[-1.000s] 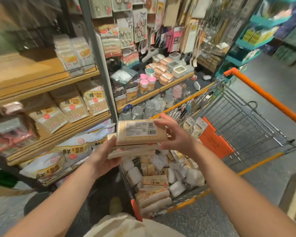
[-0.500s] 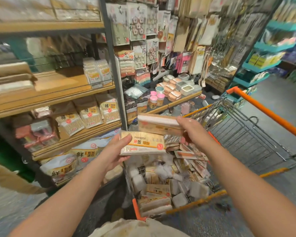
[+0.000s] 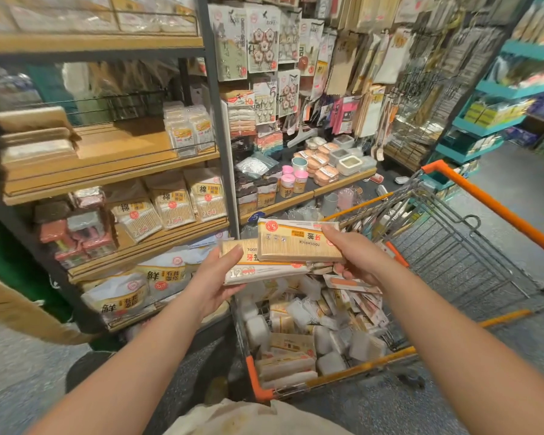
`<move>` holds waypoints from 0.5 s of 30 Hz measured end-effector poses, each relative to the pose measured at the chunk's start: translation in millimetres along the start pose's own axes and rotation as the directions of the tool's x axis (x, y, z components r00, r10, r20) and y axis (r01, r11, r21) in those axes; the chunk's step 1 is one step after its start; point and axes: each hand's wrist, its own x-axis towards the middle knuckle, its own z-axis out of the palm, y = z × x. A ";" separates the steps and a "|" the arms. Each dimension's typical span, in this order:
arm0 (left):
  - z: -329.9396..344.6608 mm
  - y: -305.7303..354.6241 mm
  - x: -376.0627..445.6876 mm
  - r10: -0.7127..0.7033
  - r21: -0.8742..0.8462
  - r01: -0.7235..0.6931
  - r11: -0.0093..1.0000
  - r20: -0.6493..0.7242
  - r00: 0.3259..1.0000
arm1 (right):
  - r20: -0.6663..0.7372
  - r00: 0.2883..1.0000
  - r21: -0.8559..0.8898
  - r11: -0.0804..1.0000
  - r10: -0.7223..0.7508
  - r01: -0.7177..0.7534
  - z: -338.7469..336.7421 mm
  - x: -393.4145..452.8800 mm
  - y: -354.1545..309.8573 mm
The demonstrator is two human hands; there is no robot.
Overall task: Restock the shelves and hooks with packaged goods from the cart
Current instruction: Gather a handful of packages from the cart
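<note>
Two toothpick packs (image 3: 299, 243) between hands (image 3: 355, 259)

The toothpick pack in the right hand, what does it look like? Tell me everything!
The toothpick pack is a flat, clear plastic packet full of pale wooden toothpicks. It has a white and orange label strip with a red round sticker, and the word TOOTHPICK reads upside down. The right hand grips its right end, holding it level above the cart. Its left part overlaps a second pack held by the left hand.
</note>
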 end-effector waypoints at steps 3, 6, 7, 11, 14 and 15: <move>-10.3 1.4 -1.1 -0.003 0.006 0.003 1.000 -0.016 1.000 | 0.120 0.993 0.145 0.989 -0.014 -0.003 -1.1 0.0 4.9; -26.1 4.1 -0.6 -0.007 -0.003 0.007 1.000 -0.043 0.999 | 0.096 0.984 0.226 0.966 -0.153 0.128 -5.2 3.0 0.5; -31.6 6.0 -0.9 -0.011 -0.008 0.011 1.000 -0.048 0.999 | 0.080 0.981 0.207 0.965 -0.179 0.159 -5.9 5.7 -3.7; -53.4 15.4 -0.8 -0.027 -0.001 0.027 1.000 -0.040 0.999 | -0.016 0.971 0.140 0.961 -0.239 0.239 6.4 15.2 -36.0; -69.9 24.1 -2.0 -0.045 -0.002 0.045 0.999 -0.035 0.998 | -0.002 0.962 0.089 0.958 -0.275 0.274 37.1 19.0 -73.7; -75.5 26.7 -1.7 -0.054 -0.004 0.054 0.999 -0.031 0.998 | 0.032 0.960 -0.016 0.961 -0.277 0.277 50.1 20.3 -86.4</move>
